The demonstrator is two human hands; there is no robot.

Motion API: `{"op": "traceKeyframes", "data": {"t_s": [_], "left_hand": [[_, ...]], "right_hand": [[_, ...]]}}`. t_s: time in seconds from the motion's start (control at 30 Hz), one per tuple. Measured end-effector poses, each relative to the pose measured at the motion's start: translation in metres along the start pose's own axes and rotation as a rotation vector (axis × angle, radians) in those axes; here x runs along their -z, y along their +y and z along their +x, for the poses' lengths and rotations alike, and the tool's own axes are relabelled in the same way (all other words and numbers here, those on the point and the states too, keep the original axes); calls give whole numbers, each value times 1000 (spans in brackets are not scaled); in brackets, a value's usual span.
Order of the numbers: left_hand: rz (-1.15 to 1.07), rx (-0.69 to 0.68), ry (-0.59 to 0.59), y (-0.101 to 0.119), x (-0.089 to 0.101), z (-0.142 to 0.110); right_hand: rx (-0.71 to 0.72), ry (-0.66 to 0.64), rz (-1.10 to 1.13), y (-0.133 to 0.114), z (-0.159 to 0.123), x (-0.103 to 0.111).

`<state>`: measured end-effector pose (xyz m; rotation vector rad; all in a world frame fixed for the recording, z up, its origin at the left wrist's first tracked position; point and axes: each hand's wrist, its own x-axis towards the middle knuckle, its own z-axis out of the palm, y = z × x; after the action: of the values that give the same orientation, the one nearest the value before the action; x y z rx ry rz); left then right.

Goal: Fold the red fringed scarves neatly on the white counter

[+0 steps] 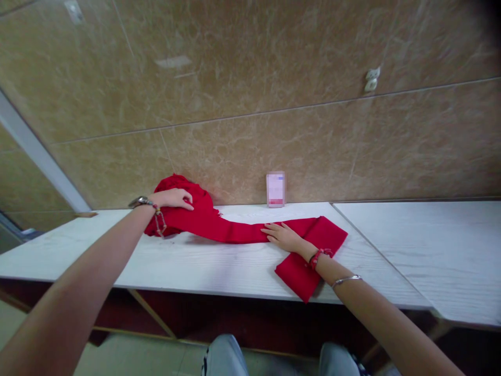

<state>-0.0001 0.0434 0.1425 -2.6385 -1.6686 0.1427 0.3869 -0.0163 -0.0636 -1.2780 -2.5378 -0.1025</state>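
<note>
Red cloth [238,233] partly hidden by right hand [285,237], upright panel [276,189] blurred

The left hand [173,198] rests back upward on the red cloth's [238,233] bunched end, fingers bent. The right hand [285,236] lies palm down on the cloth's strip, fingers extended. Both forearms [104,261] reach out to the cloth; the knees [227,352] are on its near side.

You have a white wood-grain tabletop [188,269] carrying a long red cloth [235,232], bunched under your left hand [174,198] and flat under your right hand [285,237]. Beyond your right hand, a blurred rectangular item [276,188] stands at the back edge.
</note>
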Motion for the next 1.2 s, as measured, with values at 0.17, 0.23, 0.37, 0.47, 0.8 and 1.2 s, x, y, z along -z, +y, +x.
{"op": "traceKeyframes", "data": {"t_s": [0.17, 0.23, 0.37, 0.47, 0.8, 1.2], "left_hand": [[-36, -112, 59, 92, 28, 30], [-109, -193, 55, 136, 24, 42], [-123, -286, -81, 212, -2, 61], [-93, -237, -79, 244, -27, 71], [-391, -292, 131, 249, -106, 90], [-399, -419, 248, 228, -126, 91]], "right_hand": [[-31, 120, 65, 0, 6, 2], [-97, 228, 128, 4, 8, 7], [-361, 415, 201, 29, -1, 26], [-449, 436, 166, 57, -23, 44], [-286, 346, 73, 105, -77, 54], [-716, 457, 321, 157, -90, 30]]}}
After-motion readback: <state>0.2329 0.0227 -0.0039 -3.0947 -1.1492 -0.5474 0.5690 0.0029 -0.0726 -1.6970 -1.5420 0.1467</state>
